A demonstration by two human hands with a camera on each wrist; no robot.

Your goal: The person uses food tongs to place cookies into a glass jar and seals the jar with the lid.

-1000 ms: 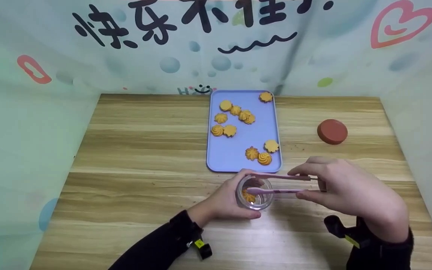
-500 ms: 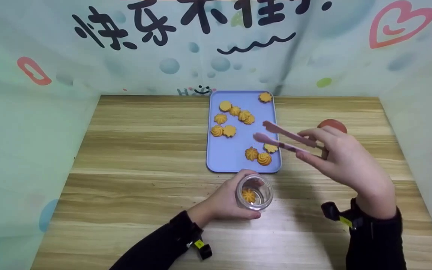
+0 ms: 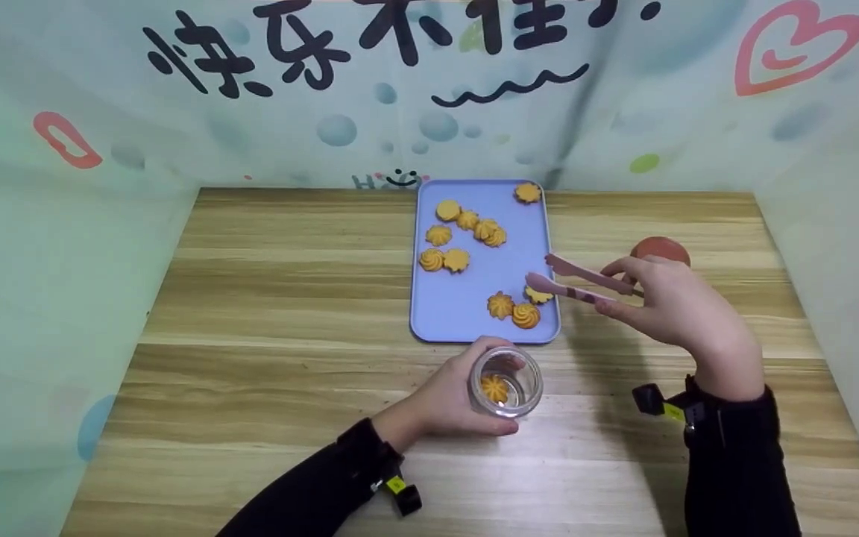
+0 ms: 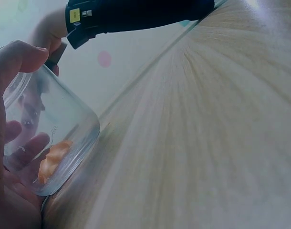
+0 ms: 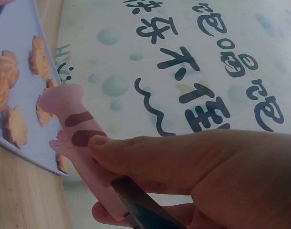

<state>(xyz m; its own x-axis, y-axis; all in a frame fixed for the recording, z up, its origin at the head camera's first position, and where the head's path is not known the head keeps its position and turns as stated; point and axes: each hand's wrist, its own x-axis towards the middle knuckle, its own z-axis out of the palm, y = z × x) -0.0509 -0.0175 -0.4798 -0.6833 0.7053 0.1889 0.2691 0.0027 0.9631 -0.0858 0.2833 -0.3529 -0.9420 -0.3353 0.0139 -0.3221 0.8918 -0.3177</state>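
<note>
My left hand (image 3: 450,395) grips a clear glass jar (image 3: 478,399) that stands on the table in front of the tray, its mouth uncovered. One ridged cookie (image 4: 55,160) lies at the bottom of the jar. With my right hand (image 3: 672,298) I hold pink tongs (image 3: 579,280), thumb on one arm and fingers on the other. The tong tips are apart with nothing between them. They hover over the right edge of the blue tray (image 3: 467,321), where one tip overlaps a pale cookie (image 3: 539,295). Beside that lie a swirled cookie (image 3: 526,316) and a star-shaped cookie (image 3: 500,305).
Several more cookies (image 3: 457,260) lie across the left and back of the tray, and a single cookie (image 3: 527,193) sits in its far right corner. A reddish-brown lid (image 3: 659,247) on the table is partly covered by my right hand. A printed curtain (image 3: 288,142) borders the table.
The tongs have come up out of the jar and moved forward to the tray's right side, then slightly back and right. The cookie has stayed in the jar. My left hand has not moved.
</note>
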